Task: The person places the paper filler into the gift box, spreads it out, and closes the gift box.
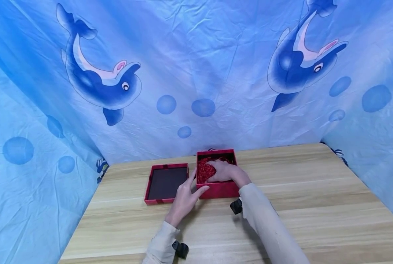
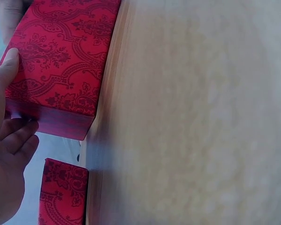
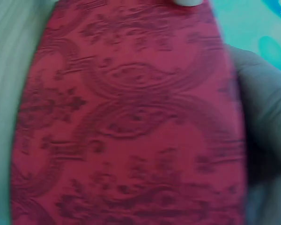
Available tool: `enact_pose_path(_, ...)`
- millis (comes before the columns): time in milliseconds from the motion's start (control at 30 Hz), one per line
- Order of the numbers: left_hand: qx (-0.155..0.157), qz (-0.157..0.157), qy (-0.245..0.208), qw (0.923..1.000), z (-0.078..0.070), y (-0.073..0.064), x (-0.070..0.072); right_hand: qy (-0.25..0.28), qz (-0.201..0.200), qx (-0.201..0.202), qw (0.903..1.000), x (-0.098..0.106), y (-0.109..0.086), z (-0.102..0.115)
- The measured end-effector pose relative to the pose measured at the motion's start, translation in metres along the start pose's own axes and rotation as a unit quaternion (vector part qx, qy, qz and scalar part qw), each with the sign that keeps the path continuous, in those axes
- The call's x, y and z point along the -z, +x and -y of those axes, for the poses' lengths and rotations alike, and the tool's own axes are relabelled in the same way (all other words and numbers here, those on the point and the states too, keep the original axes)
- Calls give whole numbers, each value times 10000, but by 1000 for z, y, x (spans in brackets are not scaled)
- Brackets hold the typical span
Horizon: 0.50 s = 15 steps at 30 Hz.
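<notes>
An open red box with a dark floral pattern stands near the back of the table, holding red shredded paper. My left hand grips the box's front left corner: the thumb lies on the front face, the other fingers against the left side. Over the front wall reaches my right hand, down into the box, its thumb and forefinger spread apart on the paper. The tips of its other fingers are hidden. In the right wrist view, the box's patterned front covers most of that hand.
Left of the box lies its shallow red lid, dark inside face up. Both rest on a wooden table. Close behind the table's back edge hangs a blue dolphin-printed cloth, which also runs along both sides.
</notes>
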<state>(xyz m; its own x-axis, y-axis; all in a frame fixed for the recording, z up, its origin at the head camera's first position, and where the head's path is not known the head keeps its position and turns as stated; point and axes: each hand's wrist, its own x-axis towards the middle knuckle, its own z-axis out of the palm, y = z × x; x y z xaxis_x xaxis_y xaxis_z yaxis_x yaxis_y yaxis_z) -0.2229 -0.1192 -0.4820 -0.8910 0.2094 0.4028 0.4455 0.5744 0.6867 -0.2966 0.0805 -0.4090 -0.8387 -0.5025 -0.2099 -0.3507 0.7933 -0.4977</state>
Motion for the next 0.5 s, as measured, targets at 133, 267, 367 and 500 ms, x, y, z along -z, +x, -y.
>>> enact_pose_path(133, 17, 37, 2, 10000, 1, 2, 0, 101, -114, -45, 9999, 11, -10, 5)
enact_pose_path(267, -23, 39, 23, 10000, 1, 1, 0, 279, -257, -7, 9993, 20, -22, 8)
enact_pose_path(367, 36, 46, 18, 10000, 1, 1, 0, 336, -536, 189, 9978, 23, -31, 8)
enact_pose_path(500, 165, 76, -6, 9998, 0, 1, -1, 441, -1341, 723, 9873, 17, -43, 8)
